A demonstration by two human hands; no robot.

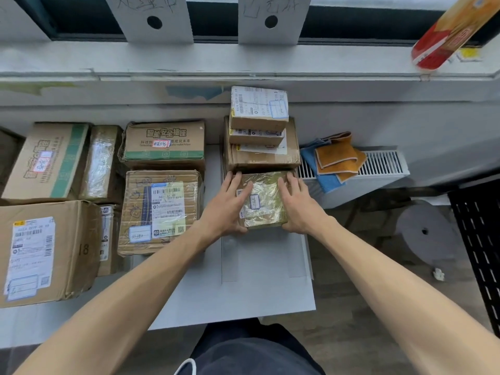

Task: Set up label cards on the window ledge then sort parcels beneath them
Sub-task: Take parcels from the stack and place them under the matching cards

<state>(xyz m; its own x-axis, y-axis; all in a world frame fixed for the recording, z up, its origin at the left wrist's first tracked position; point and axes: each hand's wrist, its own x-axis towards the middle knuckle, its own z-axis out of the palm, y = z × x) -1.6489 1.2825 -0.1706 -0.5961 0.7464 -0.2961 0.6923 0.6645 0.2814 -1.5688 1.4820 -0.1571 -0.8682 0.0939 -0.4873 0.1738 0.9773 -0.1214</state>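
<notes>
- Holding a small taped parcel (263, 200) flat on the white board (243, 288), I have my left hand (226, 205) on its left side and my right hand (300, 205) on its right side.
- Fingers of both hands lie nearly straight over the top edges, with thumbs tucked at the near corners, so the parcel is clasped between them.
- It sits just in front of a stack of three parcels (261, 136), its far edge touching the bottom box of that stack; the smallest box is on top.
- That stack stands below the right label card (272, 18) on the window ledge (243, 59); the left label card (154, 18) stands above a green-striped carton (163, 143) and a labelled carton (161, 211) in front of it.
- Further left lie another green-striped carton (46, 161), a clear-taped parcel (100, 161) and a big carton marked 18 (48, 250).
- All the boxes are sealed, so I cannot tell what is in them.
- Folded blue and orange cloths (334, 159) rest on a white radiator (384, 165) to the right.
- A red and orange package (451, 31) leans on the ledge's right end.
</notes>
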